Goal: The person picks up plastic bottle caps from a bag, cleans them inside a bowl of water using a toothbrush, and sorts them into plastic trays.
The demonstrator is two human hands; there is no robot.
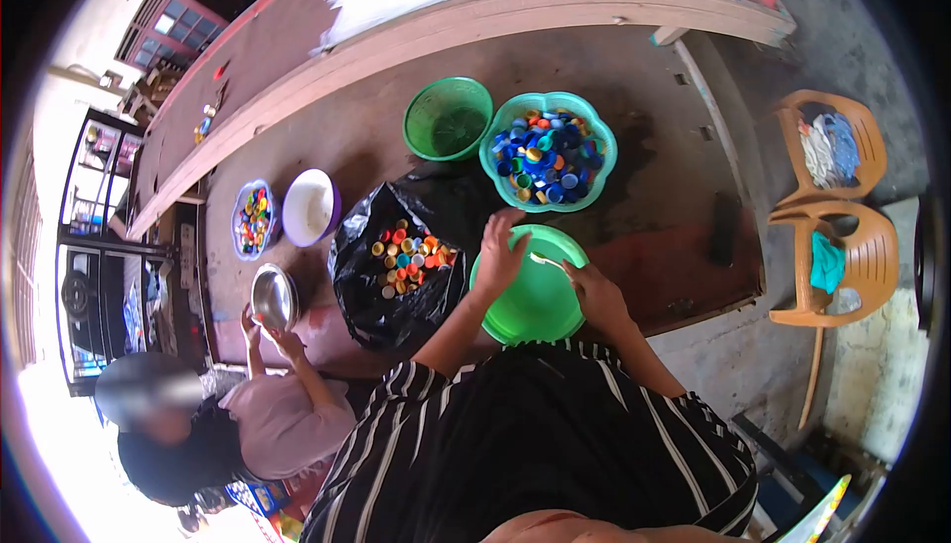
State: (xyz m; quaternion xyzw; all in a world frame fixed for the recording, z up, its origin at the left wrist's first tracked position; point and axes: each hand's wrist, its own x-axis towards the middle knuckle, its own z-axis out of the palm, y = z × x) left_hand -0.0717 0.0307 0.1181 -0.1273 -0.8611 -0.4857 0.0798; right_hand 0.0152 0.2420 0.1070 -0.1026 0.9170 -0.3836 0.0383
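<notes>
My right hand [597, 296] is closed on a slender pale tool [548, 262] with a wider tip, like a toothbrush or small spoon; its exact kind is too small to tell. The tool is over a bright green basin [535, 300] directly in front of me. At the basin's left rim my left hand [503, 254] is raised, fingers apart, with nothing visible in it. Beyond the basin, a turquoise scalloped bowl [488, 162] is full of mostly blue bottle caps [550, 159]. To the left, a black plastic bag [369, 320] lies open around red, orange and gold caps [411, 261].
A green bucket [448, 119] stands beside the turquoise bowl. Further left are a purple-and-white bowl [311, 208], a scalloped bowl of caps [256, 218] and a metal bowl [274, 297] near another person's hands [272, 335]. A wooden beam [446, 20] borders the table's far side; orange chairs [862, 266] stand right.
</notes>
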